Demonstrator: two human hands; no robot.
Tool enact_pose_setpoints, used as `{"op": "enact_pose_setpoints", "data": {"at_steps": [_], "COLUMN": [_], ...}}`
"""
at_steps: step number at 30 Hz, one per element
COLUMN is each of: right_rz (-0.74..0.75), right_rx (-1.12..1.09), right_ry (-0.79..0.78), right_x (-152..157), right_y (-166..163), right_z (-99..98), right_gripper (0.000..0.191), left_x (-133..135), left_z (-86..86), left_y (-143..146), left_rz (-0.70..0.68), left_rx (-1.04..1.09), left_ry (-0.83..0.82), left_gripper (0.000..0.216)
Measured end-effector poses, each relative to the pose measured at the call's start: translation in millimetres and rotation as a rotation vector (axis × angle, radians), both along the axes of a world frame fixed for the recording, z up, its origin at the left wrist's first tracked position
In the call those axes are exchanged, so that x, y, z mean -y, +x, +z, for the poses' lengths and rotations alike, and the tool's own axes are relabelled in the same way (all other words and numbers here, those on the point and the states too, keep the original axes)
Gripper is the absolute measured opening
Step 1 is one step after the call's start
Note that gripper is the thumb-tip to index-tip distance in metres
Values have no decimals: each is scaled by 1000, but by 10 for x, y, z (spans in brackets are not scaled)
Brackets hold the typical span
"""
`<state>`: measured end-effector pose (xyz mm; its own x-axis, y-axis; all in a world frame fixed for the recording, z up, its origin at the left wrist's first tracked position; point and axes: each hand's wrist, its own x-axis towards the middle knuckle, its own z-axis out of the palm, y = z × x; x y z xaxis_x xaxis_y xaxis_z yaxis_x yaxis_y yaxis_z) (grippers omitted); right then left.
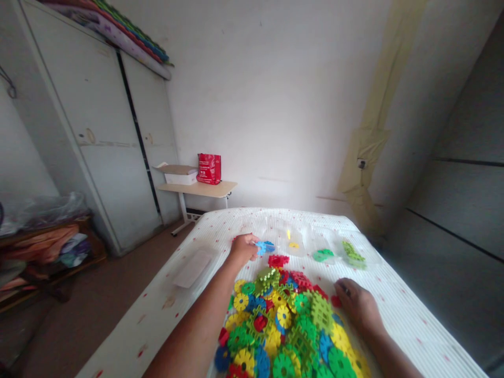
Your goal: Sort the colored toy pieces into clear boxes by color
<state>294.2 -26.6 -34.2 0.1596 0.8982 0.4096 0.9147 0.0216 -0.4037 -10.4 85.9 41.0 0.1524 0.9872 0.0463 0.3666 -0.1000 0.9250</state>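
A heap of plastic interlocking toy pieces (287,325) in red, yellow, green and blue lies on a white bed (397,310). My left hand (244,247) reaches past the heap and is closed on a blue piece (262,247), next to another blue piece. My right hand (356,304) rests at the heap's right edge, fingers curled over a red piece (336,301). Beyond the heap lie small sorted groups: red pieces (277,260), a yellow piece (293,244), green pieces (323,255) and light-green pieces (353,254).
A flat clear lid or tray (192,268) lies on the bed to the left. A small side table (200,188) with a red bag (209,168) and a white box stands by the far wall. White wardrobes stand on the left, clutter on a low shelf beside them.
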Motion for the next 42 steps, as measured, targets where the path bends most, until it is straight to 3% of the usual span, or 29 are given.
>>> {"op": "enact_pose_setpoints", "data": {"at_steps": [4, 9, 15, 19, 24, 29, 35, 42], "right_rz": [6, 14, 39, 61, 224, 449, 539, 477], "right_rx": [-3, -4, -10, -51, -63, 51, 306, 410], "right_ry": [10, 1, 1, 22, 41, -48, -301, -424], "right_x": [2, -8, -11, -23, -145, -335, -529, -619], "right_y": [7, 18, 19, -59, -522, -1299, -1940, -2167], "right_z": [4, 0, -12, 57, 351, 620, 610, 515], "right_gripper": [36, 35, 33, 34, 32, 27, 23, 30], "left_x": [-165, -115, 228, 537, 803, 874, 861, 875], "left_z": [-3, -121, -286, -517, -811, -884, -911, -909], "left_y": [207, 213, -146, -482, -814, -959, -986, -958], "left_rz": [60, 115, 141, 190, 294, 366, 371, 357], "left_rx": [52, 49, -10, -136, -194, -212, -194, -297], "left_ry": [79, 124, 144, 205, 206, 165, 127, 211], "left_gripper": [33, 32, 28, 17, 23, 24, 27, 27]}}
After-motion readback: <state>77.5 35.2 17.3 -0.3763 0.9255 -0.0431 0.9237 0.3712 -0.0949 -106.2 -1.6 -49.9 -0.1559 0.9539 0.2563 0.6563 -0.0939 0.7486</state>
